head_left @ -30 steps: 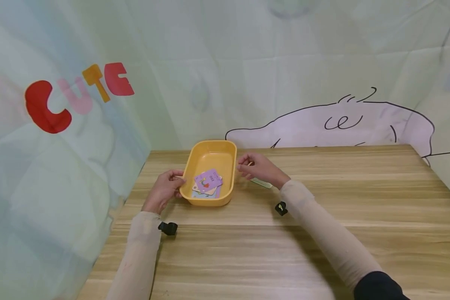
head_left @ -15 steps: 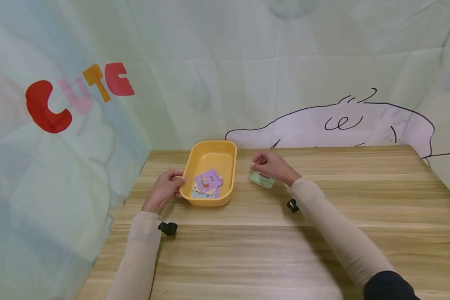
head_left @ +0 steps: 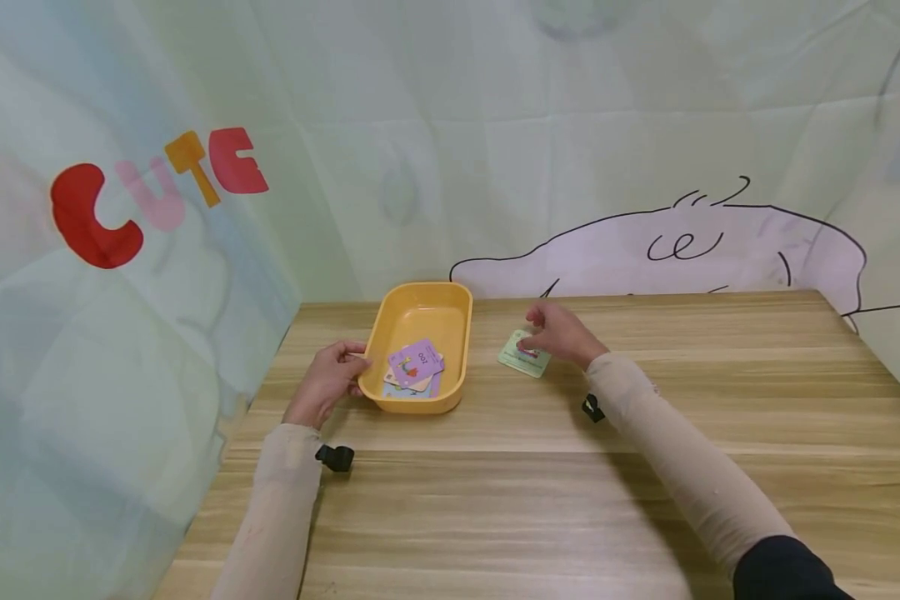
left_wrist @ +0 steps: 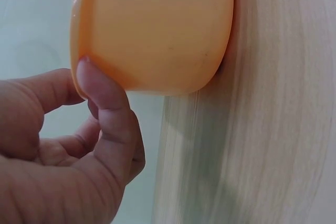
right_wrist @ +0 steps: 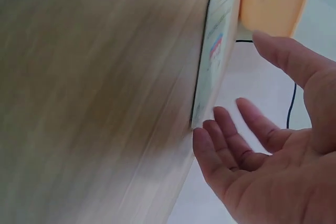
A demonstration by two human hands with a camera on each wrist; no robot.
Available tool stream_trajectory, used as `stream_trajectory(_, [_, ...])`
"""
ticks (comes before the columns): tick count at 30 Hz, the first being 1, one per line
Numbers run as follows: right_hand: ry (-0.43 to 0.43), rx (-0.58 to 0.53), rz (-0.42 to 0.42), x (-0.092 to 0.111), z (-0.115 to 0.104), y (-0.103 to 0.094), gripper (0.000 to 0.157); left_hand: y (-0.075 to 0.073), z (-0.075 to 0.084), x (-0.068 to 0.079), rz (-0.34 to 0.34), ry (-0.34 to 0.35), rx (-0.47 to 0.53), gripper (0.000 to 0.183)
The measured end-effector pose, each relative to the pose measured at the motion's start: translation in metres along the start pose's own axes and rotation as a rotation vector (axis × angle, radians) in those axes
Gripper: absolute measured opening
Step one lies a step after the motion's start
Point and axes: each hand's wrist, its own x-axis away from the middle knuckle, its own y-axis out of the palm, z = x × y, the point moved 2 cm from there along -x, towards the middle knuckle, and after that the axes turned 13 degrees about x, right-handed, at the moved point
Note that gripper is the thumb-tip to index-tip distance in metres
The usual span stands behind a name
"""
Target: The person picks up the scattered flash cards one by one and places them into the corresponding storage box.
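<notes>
My left hand (head_left: 326, 382) pinches the rim of a yellow plastic tray (head_left: 461, 333) at its near left corner; the left wrist view shows the thumb on one face of the tray wall and a finger on the other. Inside the tray lie a purple card (head_left: 417, 363) and other cards under it. To the right of the tray a pale green card (head_left: 523, 365) lies flat on the table. Over its right side hovers my right hand (head_left: 566, 335), thumb and fingers apart in the right wrist view (right_wrist: 268, 171), holding nothing.
The tray and card are on a wood-grain table (head_left: 450, 508). A printed cloth backdrop (head_left: 390, 150) rises along its far and left edges. Each wrist carries a small black device, such as the left one (head_left: 335, 457).
My right hand has moved right, away from the tray's side, and the green card it covered is now mostly in sight. The left hand and tray stay put.
</notes>
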Motion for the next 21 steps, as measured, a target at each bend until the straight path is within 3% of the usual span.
stream_trajectory(9, [0.040,0.180,-0.022,-0.0015,-0.0029,0.0028,0.066,0.0003,0.0022,-0.0008,-0.002,0.003,0.013,0.037])
stream_trajectory(21, [0.038,0.325,-0.032,-0.0008,-0.0080,0.0099,0.042,-0.0007,-0.0001,-0.0010,-0.008,0.009,0.015,0.035])
